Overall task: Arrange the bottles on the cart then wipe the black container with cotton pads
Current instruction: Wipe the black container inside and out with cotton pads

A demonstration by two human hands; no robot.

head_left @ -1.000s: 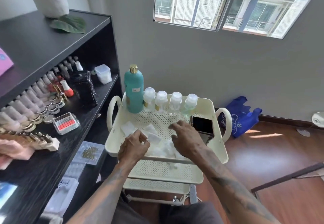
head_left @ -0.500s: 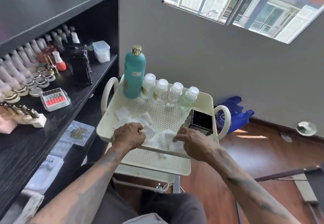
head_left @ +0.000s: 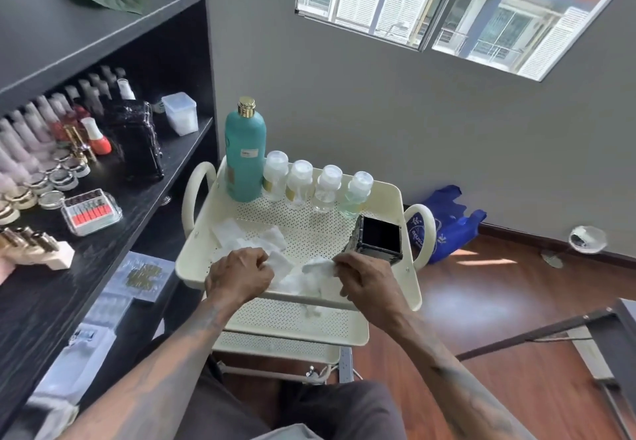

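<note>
A tall teal bottle [head_left: 245, 157] with a gold cap stands at the back left of the cream cart's top tray [head_left: 409, 250]. To its right, several small clear bottles [head_left: 315, 186] with white caps stand in a row. The square black container [head_left: 378, 238] sits open at the tray's right side. White cotton pads [head_left: 256, 241] lie spread along the tray's front. My left hand [head_left: 239, 276] is closed on a pad at the front left. At the front right, just below the black container, my right hand [head_left: 366, 279] pinches a crumpled pad [head_left: 318, 267].
A black shelf unit [head_left: 103, 178] stands left of the cart, crowded with nail polish bottles, jars and a black case [head_left: 136, 140]. The cart has lower trays [head_left: 292, 324]. A blue bag [head_left: 444, 223] lies on the wood floor by the wall. A dark table frame [head_left: 550, 333] is at right.
My right hand has come back from the black container to the front of the tray and pinches a pad. The left hand stays on the pads. The camera has shifted left and down.
</note>
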